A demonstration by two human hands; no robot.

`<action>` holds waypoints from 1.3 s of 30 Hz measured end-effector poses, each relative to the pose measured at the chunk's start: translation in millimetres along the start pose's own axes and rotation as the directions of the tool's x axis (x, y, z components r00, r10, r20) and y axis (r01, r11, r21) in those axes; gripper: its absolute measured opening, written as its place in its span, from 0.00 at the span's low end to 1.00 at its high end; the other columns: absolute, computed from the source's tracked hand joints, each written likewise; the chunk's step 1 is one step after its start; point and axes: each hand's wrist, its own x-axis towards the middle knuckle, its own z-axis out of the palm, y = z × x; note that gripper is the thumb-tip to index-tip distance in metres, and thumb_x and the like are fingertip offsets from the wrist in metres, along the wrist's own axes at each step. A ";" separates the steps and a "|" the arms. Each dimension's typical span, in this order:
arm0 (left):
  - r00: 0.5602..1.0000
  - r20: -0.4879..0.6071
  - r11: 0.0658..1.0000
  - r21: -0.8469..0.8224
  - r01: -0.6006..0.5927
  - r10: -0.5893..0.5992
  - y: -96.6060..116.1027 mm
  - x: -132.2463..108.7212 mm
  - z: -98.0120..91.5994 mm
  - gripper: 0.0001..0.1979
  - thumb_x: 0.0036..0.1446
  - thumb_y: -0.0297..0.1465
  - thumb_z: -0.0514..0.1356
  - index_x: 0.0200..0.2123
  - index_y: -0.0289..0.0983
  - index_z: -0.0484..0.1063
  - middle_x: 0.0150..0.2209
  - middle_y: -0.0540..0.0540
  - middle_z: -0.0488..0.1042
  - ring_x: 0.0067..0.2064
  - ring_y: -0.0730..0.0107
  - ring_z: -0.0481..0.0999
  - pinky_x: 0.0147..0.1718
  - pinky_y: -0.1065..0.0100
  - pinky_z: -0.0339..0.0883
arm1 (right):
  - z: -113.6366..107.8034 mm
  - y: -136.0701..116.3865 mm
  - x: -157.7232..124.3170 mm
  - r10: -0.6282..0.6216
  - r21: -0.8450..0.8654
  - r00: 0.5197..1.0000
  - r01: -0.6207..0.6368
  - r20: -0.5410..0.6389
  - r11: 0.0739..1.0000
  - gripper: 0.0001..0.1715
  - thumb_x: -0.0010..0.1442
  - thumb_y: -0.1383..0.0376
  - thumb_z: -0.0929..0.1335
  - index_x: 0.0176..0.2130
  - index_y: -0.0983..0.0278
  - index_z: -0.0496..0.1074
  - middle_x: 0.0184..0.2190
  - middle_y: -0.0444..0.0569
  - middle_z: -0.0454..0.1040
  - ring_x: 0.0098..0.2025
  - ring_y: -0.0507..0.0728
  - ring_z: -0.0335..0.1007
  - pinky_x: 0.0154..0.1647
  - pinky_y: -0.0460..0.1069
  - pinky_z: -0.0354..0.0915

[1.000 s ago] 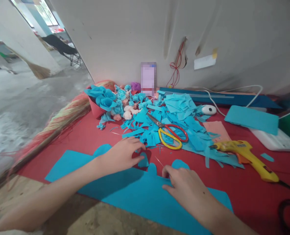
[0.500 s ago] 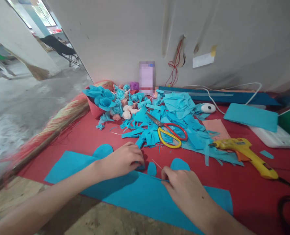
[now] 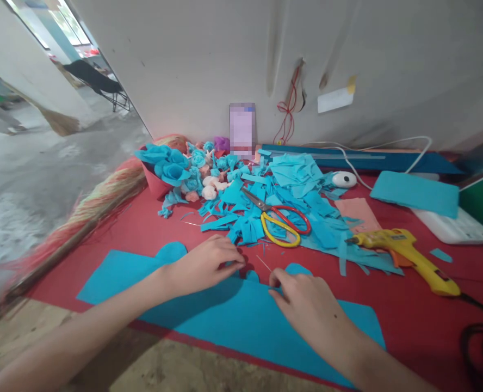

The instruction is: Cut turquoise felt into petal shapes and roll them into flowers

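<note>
A long blue paper sheet (image 3: 225, 313) lies along the near edge of the red tabletop (image 3: 143, 228). My left hand (image 3: 206, 264) hovers over its far edge, thumb and fingertips drawn together; whatever may be between them is too small to make out. To the right, my right hand (image 3: 307, 299) is closed, its thumb and finger pinching a thin pale strand (image 3: 264, 263) that points up and left. Rounded blue paper pieces (image 3: 171, 252) stick out beyond the sheet's far edge, and a small blue tab (image 3: 252, 276) shows between the hands.
Scissors (image 3: 274, 218) rest on blue paper scraps (image 3: 249, 228) beyond my hands. A yellow glue gun (image 3: 408, 253) lies at right. Paper flowers (image 3: 198, 160), a pink cone of blue petals (image 3: 155, 177), a phone (image 3: 242, 130) and a white device (image 3: 470, 223) stand farther back.
My left fingertips have lifted off the sheet's edge and shifted slightly right. The strand's tip sits higher. The sheet now covers more of the small tab, and red tabletop shows along its near edge.
</note>
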 end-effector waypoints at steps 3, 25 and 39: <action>0.999 -0.028 0.999 0.017 -0.036 0.037 1.4 3.1 8.0 0.11 0.59 0.30 0.52 0.41 0.36 0.72 0.39 0.44 0.72 0.42 0.66 0.68 0.41 0.67 0.59 | 0.7 0.6 1.9 0.010 -0.014 1.000 -0.010 -0.006 1.000 0.07 0.58 0.67 0.63 0.36 0.63 0.70 0.28 0.50 0.77 0.32 0.61 0.74 0.21 0.48 0.47; 0.984 -0.089 0.959 -0.254 0.124 -0.151 7.6 5.9 21.1 0.05 0.55 0.24 0.53 0.32 0.36 0.69 0.33 0.47 0.73 0.38 0.69 0.69 0.36 0.71 0.62 | 10.6 5.4 5.9 0.022 0.047 0.995 -0.017 -0.096 0.999 0.07 0.54 0.70 0.65 0.34 0.63 0.71 0.25 0.50 0.76 0.28 0.61 0.74 0.20 0.47 0.46; 0.904 -0.251 0.720 -0.689 0.084 -0.345 45.2 21.5 -41.6 0.03 0.52 0.30 0.56 0.31 0.36 0.67 0.30 0.50 0.68 0.34 0.73 0.67 0.34 0.73 0.60 | -45.9 -2.0 9.0 -0.102 0.730 0.954 0.281 -0.281 0.623 0.13 0.54 0.57 0.57 0.23 0.62 0.56 0.15 0.37 0.48 0.17 0.49 0.45 0.18 0.45 0.44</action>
